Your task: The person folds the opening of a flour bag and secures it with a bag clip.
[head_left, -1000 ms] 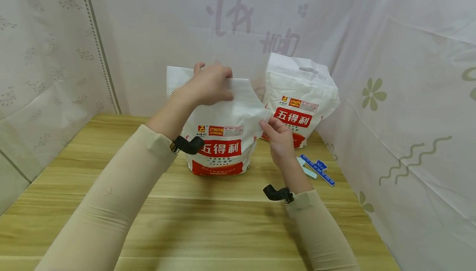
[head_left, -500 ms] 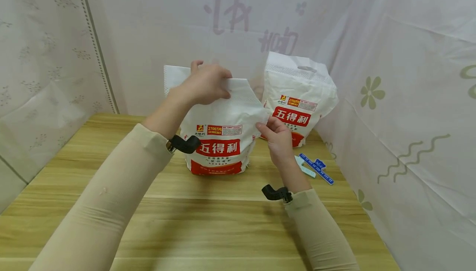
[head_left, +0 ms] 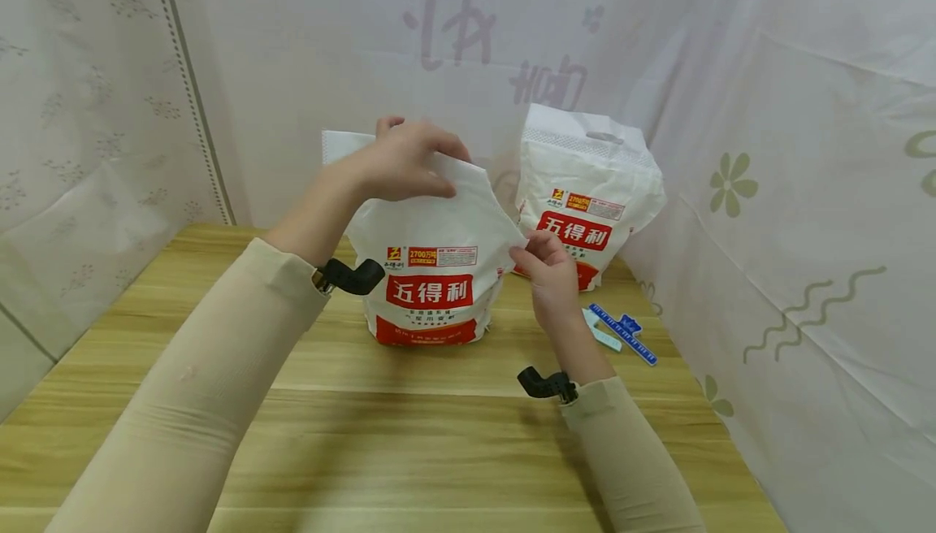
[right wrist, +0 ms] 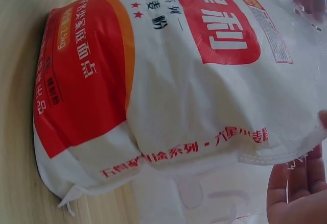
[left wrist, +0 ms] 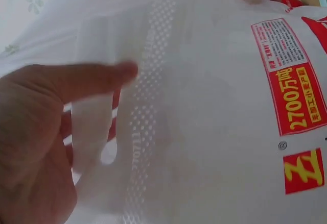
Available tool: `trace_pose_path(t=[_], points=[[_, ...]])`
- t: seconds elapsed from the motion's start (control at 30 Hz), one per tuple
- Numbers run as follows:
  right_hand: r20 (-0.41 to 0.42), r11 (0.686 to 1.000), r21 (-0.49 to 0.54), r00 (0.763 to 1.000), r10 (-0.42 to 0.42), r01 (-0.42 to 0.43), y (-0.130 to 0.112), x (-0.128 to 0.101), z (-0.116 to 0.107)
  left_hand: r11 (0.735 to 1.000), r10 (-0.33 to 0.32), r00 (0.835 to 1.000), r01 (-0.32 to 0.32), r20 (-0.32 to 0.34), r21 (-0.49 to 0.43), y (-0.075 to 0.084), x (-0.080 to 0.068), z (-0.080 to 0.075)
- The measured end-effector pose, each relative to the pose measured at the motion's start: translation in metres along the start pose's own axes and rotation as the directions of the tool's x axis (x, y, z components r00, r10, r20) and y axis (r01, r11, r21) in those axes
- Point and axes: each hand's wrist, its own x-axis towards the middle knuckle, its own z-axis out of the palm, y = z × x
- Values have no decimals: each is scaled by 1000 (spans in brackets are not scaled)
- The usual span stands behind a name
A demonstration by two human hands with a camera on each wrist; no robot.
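Observation:
A white flour bag (head_left: 431,224) with red Chinese lettering stands upright on the wooden table. Over its top edge my left hand (head_left: 409,163) grips the flat band; in the left wrist view the thumb (left wrist: 102,78) lies in front, beside the dotted seam, and the other fingers are behind, partly showing through the handle slot (left wrist: 108,152). My right hand (head_left: 552,277) pinches the bag's upper right corner. In the right wrist view that hand (right wrist: 301,193) is at the seamed side edge, and the bag's red lower front (right wrist: 82,76) faces the camera.
Behind and to the right stands a second flour bag (head_left: 592,184), its top folded forward with a handle slot. Blue (head_left: 625,334) and pale green (head_left: 605,338) plastic sealing clips lie right of my right hand. Patterned curtains (head_left: 804,192) border the table.
My left hand's fingers have shifted along the bag's top edge, and the edge to their right now slopes down. The right hand keeps its pinch, nearly still.

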Motion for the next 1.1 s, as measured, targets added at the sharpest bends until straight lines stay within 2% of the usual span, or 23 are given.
trace_pose_path(t=[0.1, 0.2, 0.33, 0.57, 0.87, 1.1], points=[[36, 998, 65, 999, -5, 3, -2, -2, -1, 996, 71, 997, -71, 8, -45, -4, -3, -2], [67, 995, 104, 998, -14, 7, -2, -3, -4, 993, 94, 996, -94, -8, -68, -4, -5, -1], [83, 996, 92, 996, -14, 7, -1, -4, -6, 993, 96, 995, -98, -30, -59, -1, -4, 3], [92, 998, 55, 995, -30, 25, 0, -4, -5, 995, 99, 995, -99, -27, 8, 3, -2, 8], [76, 1000, -22, 997, -12, 14, 3, -2, -3, 979, 110, 993, -101, -43, 176, 5, 1, 11], [87, 997, -81, 996, 13, -6, 2, -2, -2, 983, 90, 995, -81, -47, 166, 5, 0, 14]])
